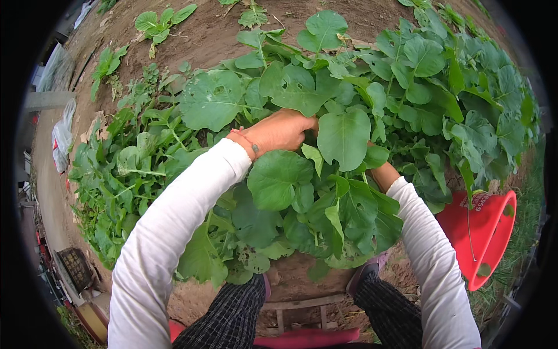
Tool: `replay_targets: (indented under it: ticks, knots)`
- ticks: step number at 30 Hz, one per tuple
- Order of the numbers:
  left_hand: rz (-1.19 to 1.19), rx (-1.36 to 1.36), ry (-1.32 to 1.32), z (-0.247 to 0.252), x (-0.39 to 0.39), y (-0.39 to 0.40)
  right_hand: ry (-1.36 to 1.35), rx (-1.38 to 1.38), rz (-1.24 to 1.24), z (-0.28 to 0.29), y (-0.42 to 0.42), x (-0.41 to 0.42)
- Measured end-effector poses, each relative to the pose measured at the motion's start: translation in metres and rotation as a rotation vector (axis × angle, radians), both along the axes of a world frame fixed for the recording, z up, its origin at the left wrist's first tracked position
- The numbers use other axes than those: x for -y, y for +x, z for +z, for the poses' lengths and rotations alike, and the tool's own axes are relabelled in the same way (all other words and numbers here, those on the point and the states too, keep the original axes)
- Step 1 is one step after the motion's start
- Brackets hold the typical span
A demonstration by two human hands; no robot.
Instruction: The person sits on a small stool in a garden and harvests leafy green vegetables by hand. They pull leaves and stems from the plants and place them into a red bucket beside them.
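Broad-leaved green vegetable plants [279, 174] fill the middle, some leaves pitted with holes. My left hand [283, 130] reaches in among them from the left, its back upward and its fingertips hidden behind leaves; whether it grips a stem does not show. A bracelet with a bead circles that wrist. My right hand [383, 174] is mostly buried under leaves to the right, with only the wrist and a bit of skin showing. A large round leaf [344, 138] stands between the two hands.
A red plastic bucket [479, 235] lies tilted at the right, leaf pieces inside. Bare soil [209, 39] with small seedlings [160, 24] stretches beyond the plants. My feet stand at the near edge, by a wooden frame [305, 303]. A plastic bag [63, 135] lies far left.
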State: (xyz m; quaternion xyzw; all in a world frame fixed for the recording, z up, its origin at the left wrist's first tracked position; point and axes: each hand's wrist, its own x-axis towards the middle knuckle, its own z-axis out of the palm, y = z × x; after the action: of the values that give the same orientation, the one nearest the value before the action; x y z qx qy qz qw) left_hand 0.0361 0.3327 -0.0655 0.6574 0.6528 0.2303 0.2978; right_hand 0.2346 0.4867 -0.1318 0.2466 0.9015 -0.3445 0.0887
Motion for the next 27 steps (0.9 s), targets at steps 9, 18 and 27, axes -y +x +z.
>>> replay_targets:
  ticks: [9, 18, 27]
  knots:
    - [-0.334, -0.133, 0.144, 0.023, 0.019, 0.042, 0.194, -0.151, 0.093, -0.004, 0.029, -0.008]
    - [-0.337, -0.065, 0.046, 0.017, 0.044, 0.061, -0.211, -0.045, 0.101, 0.052, 0.015, -0.014]
    - [-0.015, -0.086, 0.027, 0.020, 0.024, 0.058, -0.040, -0.202, 0.075, 0.065, 0.026, -0.005]
